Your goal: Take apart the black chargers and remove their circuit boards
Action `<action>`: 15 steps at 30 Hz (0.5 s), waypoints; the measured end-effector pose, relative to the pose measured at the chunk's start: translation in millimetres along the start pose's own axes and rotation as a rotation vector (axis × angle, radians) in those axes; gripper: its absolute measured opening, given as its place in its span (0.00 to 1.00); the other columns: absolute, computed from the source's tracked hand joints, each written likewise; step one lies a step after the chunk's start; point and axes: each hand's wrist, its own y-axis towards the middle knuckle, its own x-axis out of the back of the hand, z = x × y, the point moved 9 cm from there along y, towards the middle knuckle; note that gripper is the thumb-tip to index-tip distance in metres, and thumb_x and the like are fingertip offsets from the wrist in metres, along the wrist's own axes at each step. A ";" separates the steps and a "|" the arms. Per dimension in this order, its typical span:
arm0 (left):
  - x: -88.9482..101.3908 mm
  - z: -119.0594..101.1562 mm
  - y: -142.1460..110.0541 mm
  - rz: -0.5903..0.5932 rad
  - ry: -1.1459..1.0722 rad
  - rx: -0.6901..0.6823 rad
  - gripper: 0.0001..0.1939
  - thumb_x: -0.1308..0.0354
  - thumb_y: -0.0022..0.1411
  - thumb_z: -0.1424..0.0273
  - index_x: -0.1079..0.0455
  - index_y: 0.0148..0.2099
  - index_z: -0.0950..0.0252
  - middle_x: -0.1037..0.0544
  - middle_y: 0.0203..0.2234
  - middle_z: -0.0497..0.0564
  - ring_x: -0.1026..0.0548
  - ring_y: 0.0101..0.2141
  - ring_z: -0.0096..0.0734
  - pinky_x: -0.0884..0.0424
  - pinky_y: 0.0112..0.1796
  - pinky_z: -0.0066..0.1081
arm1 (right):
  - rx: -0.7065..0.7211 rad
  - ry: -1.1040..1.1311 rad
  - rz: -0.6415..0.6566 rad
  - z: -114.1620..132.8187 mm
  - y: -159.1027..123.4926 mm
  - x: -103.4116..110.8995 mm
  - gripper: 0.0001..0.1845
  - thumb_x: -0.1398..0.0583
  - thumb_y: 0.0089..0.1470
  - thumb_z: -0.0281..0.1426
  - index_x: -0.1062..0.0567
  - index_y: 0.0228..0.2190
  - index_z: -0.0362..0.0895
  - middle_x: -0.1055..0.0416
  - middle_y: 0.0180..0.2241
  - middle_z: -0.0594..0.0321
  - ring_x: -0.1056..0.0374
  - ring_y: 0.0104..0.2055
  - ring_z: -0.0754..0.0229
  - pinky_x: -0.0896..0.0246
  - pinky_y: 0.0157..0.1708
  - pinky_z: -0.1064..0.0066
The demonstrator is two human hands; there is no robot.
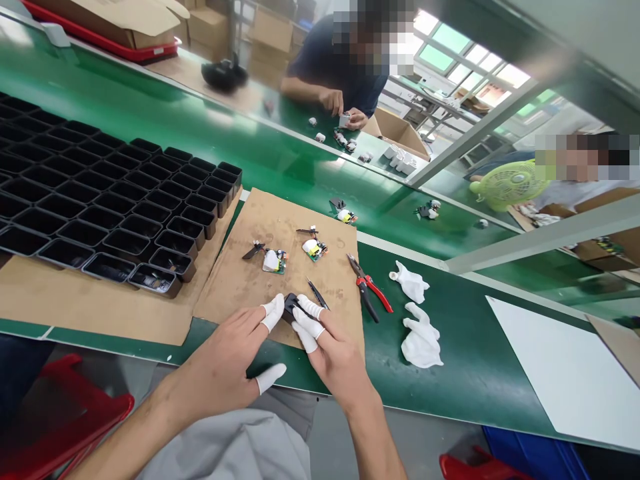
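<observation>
My left hand (235, 357) and my right hand (327, 350) meet over the near edge of a cardboard sheet (250, 273). White finger cots cover my fingertips. Both hands pinch a small black part (291, 305) between them. Black tweezers (317, 293) lie just beyond my right fingers. Farther up the cardboard sit two small circuit boards with white and yellow components (274, 261) (315, 249) and a loose black piece (253, 251).
Red-handled pliers (370, 288) and two white gloves (420, 327) lie to the right on the green belt (460, 373). Black compartment trays (100, 193) fill the left. A white sheet (565, 373) is at right. Two other people sit across the belt.
</observation>
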 end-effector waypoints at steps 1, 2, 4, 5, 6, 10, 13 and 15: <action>0.3 -0.6 -0.4 -0.005 0.004 -0.004 0.48 0.35 0.77 0.64 0.55 0.87 0.58 0.21 0.68 0.66 0.21 0.67 0.63 0.19 0.66 0.58 | 0.022 -0.013 0.027 0.5 0.8 0.3 0.37 0.39 0.75 0.19 0.31 0.77 0.55 0.21 0.69 0.48 0.21 0.70 0.47 0.17 0.66 0.54; 0.4 -1.2 -0.6 -0.007 0.006 -0.008 0.49 0.35 0.76 0.64 0.57 0.88 0.58 0.21 0.68 0.66 0.21 0.67 0.63 0.19 0.65 0.58 | 0.041 -0.029 0.052 0.9 1.9 0.4 0.37 0.39 0.75 0.19 0.31 0.77 0.55 0.21 0.69 0.48 0.21 0.70 0.47 0.17 0.66 0.53; 0.0 -1.7 -0.2 -0.002 0.006 -0.011 0.50 0.35 0.76 0.64 0.58 0.88 0.58 0.21 0.68 0.66 0.21 0.68 0.64 0.17 0.64 0.59 | 0.072 -0.055 0.079 1.2 4.8 1.0 0.37 0.38 0.74 0.19 0.30 0.77 0.54 0.19 0.67 0.47 0.20 0.69 0.46 0.16 0.65 0.53; -0.5 -1.6 0.4 0.002 0.002 -0.008 0.50 0.35 0.76 0.65 0.58 0.88 0.57 0.21 0.69 0.65 0.21 0.68 0.63 0.17 0.64 0.58 | 0.084 -0.062 0.082 1.3 6.5 1.6 0.36 0.38 0.74 0.19 0.30 0.76 0.54 0.18 0.66 0.48 0.19 0.68 0.46 0.16 0.64 0.54; -0.8 -1.4 1.1 0.005 -0.006 -0.005 0.49 0.35 0.76 0.66 0.57 0.88 0.56 0.21 0.69 0.65 0.21 0.69 0.63 0.17 0.65 0.58 | 0.095 -0.066 0.078 1.3 8.3 2.5 0.35 0.37 0.74 0.20 0.29 0.76 0.54 0.17 0.65 0.48 0.18 0.67 0.46 0.15 0.63 0.55; 0.8 -1.3 3.2 -0.015 -0.071 0.037 0.47 0.36 0.76 0.68 0.53 0.87 0.57 0.27 0.76 0.64 0.27 0.75 0.58 0.21 0.70 0.54 | 0.123 -0.072 0.056 5.7 13.0 8.5 0.34 0.37 0.74 0.20 0.28 0.75 0.54 0.17 0.65 0.49 0.16 0.64 0.46 0.13 0.60 0.57; 7.2 -8.3 3.1 -0.051 -0.109 0.037 0.44 0.36 0.75 0.68 0.49 0.86 0.58 0.27 0.76 0.64 0.27 0.76 0.57 0.21 0.71 0.53 | 0.140 -0.097 0.033 16.5 12.1 15.8 0.37 0.39 0.73 0.17 0.30 0.76 0.53 0.17 0.64 0.48 0.18 0.67 0.45 0.14 0.62 0.56; 11.4 -13.9 3.0 -0.068 -0.108 0.025 0.42 0.37 0.75 0.69 0.47 0.85 0.60 0.25 0.75 0.64 0.26 0.74 0.58 0.21 0.71 0.53 | 0.139 -0.111 0.028 23.1 9.5 16.5 0.39 0.40 0.72 0.16 0.31 0.77 0.52 0.16 0.64 0.48 0.21 0.70 0.43 0.15 0.63 0.54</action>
